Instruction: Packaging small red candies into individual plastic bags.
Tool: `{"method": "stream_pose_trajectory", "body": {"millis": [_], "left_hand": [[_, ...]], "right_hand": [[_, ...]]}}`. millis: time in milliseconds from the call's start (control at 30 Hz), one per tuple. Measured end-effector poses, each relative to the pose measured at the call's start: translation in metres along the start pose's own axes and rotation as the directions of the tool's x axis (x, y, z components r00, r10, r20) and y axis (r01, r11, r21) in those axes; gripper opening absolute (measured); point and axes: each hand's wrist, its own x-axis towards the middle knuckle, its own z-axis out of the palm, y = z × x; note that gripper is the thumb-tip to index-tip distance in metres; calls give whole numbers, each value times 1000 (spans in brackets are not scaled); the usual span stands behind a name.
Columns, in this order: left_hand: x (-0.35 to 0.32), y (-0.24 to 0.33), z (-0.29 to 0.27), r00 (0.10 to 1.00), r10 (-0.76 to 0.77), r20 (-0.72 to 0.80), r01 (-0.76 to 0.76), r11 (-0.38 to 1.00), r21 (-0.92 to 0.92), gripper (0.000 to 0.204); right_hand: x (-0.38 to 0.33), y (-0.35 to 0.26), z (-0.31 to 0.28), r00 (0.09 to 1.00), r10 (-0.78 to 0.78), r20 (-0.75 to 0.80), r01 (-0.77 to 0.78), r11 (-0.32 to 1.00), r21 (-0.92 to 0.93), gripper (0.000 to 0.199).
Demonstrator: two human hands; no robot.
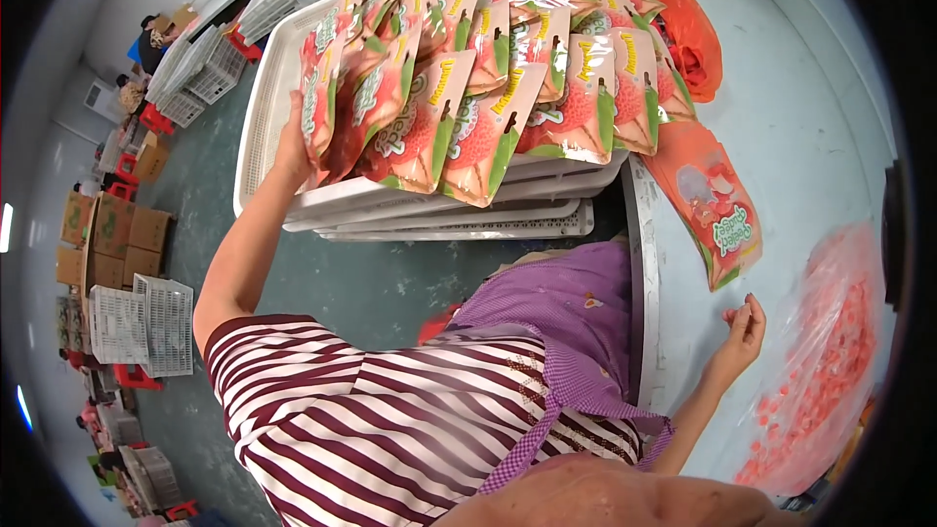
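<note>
At the tray's left end, my left hand (296, 144) grips the edge of a pink and green candy pouch (320, 102); part of its fingers is hidden behind the pouch. Rows of similar glossy filled pouches (425, 122) lean over one another in the white plastic tray (256, 141). On the right, my right hand (739, 337) is over the pale table, holding nothing, its fingers loosely bent and apart. Just beyond its fingertips lies a fanned stack of flat pouches (705, 197) with red fruit pictures.
More white trays (459, 224) are stacked beneath the filled one. A clear bag of small pink-red pieces (820, 371) rests at the table's right. An orange-red plastic bag (693, 34) lies behind the pouches. Crates (142, 322), cartons (112, 234) and other people (154, 44) are along the left.
</note>
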Motion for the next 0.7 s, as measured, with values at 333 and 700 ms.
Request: {"method": "stream_pose_trajectory", "body": {"millis": [333, 700], "left_hand": [[1, 5, -16, 806, 578, -128, -393, 684, 614, 43], [10, 14, -60, 972, 231, 37, -213, 812, 544, 32]], "right_hand": [[1, 18, -3, 999, 1, 32, -3, 999, 51, 26], [1, 25, -2, 997, 73, 16, -74, 992, 104, 24]]}}
